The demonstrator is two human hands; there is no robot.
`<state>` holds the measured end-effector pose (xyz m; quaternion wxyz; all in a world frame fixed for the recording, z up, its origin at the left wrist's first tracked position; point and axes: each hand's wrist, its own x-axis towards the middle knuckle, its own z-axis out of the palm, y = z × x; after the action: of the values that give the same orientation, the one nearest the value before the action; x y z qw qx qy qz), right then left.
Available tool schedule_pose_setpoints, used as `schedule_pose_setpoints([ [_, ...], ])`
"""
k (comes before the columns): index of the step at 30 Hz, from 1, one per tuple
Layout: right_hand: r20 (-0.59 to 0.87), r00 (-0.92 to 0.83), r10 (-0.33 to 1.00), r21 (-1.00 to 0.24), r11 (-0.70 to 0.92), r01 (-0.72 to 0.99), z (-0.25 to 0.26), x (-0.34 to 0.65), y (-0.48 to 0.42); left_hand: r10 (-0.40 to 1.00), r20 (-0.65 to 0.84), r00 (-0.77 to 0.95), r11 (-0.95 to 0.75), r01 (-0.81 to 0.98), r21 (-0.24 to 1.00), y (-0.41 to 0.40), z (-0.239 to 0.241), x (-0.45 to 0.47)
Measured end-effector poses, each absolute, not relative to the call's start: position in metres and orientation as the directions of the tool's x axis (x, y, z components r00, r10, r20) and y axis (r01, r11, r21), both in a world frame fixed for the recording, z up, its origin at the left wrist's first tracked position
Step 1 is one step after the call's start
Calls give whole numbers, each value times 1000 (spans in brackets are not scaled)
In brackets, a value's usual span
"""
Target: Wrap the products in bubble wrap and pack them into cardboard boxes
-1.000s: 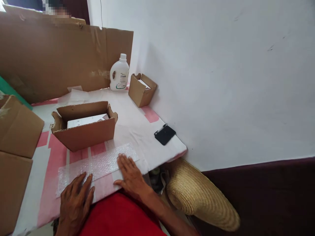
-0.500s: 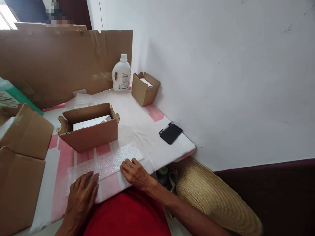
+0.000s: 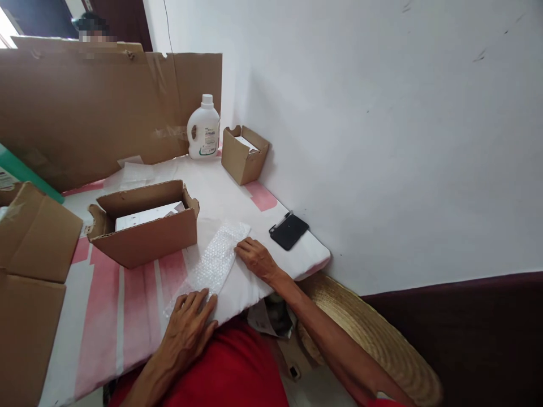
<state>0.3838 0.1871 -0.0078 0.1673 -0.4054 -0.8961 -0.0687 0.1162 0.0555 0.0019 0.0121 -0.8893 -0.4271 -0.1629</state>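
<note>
A strip of clear bubble wrap (image 3: 215, 261) lies slantwise on the table, its near end to the left and its far end to the right. Over the near end rests my left hand (image 3: 190, 325), fingers stretched and a little apart, pressing on the plastic. My right hand (image 3: 257, 259) is closed at the wrap's right edge, with fingertips curled onto it; the thumb is hidden. Just beyond my left hand stands an open cardboard box (image 3: 146, 243) with a white box (image 3: 146, 217) inside.
A black flat object (image 3: 289, 230) lies by the wall. Farther back are a white jug (image 3: 204, 133) and a small cardboard box (image 3: 237, 161). Other cardboard boxes (image 3: 36, 237) stand at left. Behind a cardboard partition (image 3: 97, 113) a person's head (image 3: 91, 25) shows. Below the table is a woven straw item (image 3: 360, 333).
The bubble wrap has turned and shifted right, from lying along the table edge to a steeper slant. Both hands have moved right with it, the right one also farther away. The view has shifted slightly.
</note>
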Motion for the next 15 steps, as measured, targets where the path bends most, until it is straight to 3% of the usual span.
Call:
schedule_pose_setpoints([
  [6, 362, -568, 739, -90, 634, 768, 6, 378, 168, 752, 334, 568, -641, 747, 173, 59, 15, 95],
  [10, 354, -709, 610, -139, 784, 605, 18, 349, 124, 839, 349, 417, -518, 809, 280, 55, 15, 59],
  [15, 325, -815, 479, -66, 872, 486, 20, 321, 89, 910, 294, 292, -404, 782, 475, 64, 1, 52],
])
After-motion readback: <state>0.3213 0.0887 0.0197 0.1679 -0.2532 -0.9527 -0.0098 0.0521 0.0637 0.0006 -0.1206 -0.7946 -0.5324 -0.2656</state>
